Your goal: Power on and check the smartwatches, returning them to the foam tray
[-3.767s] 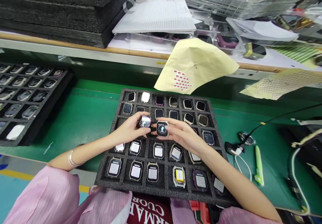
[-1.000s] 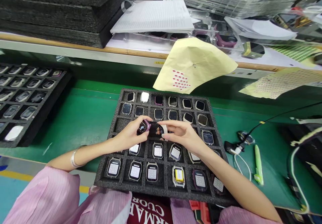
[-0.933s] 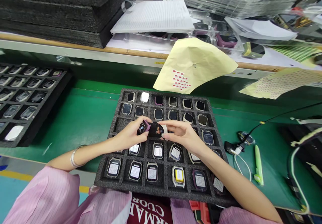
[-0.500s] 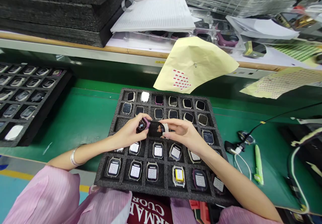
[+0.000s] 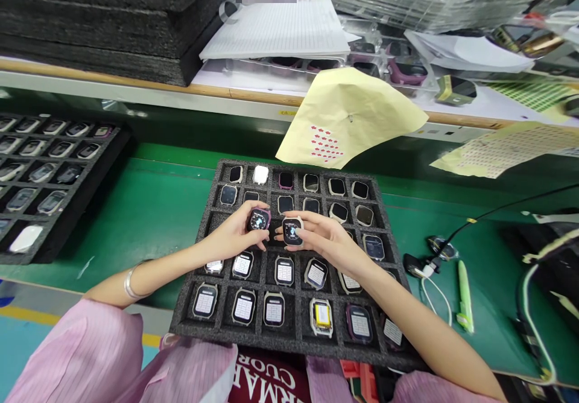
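Observation:
My left hand grips a purple-cased smartwatch body without a strap, its dark face lit. In my right hand is a light-cased smartwatch body, its screen also lit and turned up, with the thumb on its edge. Both watches are held side by side, slightly apart, above the middle of a black foam tray. Most of the tray's compartments hold watch bodies; those in the front rows show white screens. One front watch lies with a yellow part uppermost. My hands hide some compartments.
A second foam tray of watch cases lies at the left. Black foam blocks, papers and clear plastic trays stand on the shelf. Yellow paper hangs down behind the tray. At the right are cables and a green pen-like tool.
Both watches have been turned so their screens face up toward me. The right one, seen edge-on before, now shows its lit face. The tray has stayed in place.

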Demonstrator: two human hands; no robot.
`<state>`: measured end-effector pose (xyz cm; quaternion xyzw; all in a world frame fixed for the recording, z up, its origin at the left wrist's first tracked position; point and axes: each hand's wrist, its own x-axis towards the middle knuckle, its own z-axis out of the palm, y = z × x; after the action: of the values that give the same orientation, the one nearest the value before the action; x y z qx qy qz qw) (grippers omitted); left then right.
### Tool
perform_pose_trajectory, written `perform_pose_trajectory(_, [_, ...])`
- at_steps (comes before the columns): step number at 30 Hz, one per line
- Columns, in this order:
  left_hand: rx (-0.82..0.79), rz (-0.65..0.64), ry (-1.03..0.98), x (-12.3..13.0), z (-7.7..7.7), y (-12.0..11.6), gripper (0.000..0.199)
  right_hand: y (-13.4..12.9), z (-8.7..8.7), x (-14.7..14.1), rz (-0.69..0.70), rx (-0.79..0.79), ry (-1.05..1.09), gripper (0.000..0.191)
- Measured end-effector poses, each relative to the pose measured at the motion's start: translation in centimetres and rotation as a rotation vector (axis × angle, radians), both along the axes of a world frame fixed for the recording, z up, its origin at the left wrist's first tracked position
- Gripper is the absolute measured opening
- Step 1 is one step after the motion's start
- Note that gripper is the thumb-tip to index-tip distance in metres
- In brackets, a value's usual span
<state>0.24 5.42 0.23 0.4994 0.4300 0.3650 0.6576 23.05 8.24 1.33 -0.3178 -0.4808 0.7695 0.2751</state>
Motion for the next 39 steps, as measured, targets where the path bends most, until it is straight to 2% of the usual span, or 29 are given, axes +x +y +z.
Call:
perform_pose_trajectory(4, [-0.105, 0.038, -0.151, 0.18, -0.05, 0.15, 0.038, -0.08, -0.31, -0.22, -0.021, -0.062, 0.052, 0.044])
perform_pose_trajectory(9, [-0.141, 0.037, -0.255, 0.19, -0.37, 0.09, 0.04, -0.22, -0.62, -0.33, -0.045, -0.021, 0.072, 0.041])
perform_pose_trajectory(15, [-0.072, 0.012, -0.258, 0.17, -0.1, -0.01, 0.041, -0.39, -0.79, -0.2, -0.069, 0.064, 0.047, 0.041])
perform_pose_trajectory(32, [-0.007, -0.03, -0.223, 0.38, -0.02, -0.19, 0.035, -0.77, -0.9, -0.4, -0.101, 0.123, -0.038, 0.038])
perform_pose_trajectory(34, [-0.007, -0.017, -0.216, 0.44, 0.09, -0.23, 0.032, -0.79, -0.86, -0.3, -0.072, 0.133, -0.034, 0.044])
perform_pose_trajectory(39, [-0.018, 0.029, -0.218, 0.45, 0.45, -0.26, 0.029, -0.68, -0.92, -0.01, 0.053, 0.18, -0.064, 0.074])
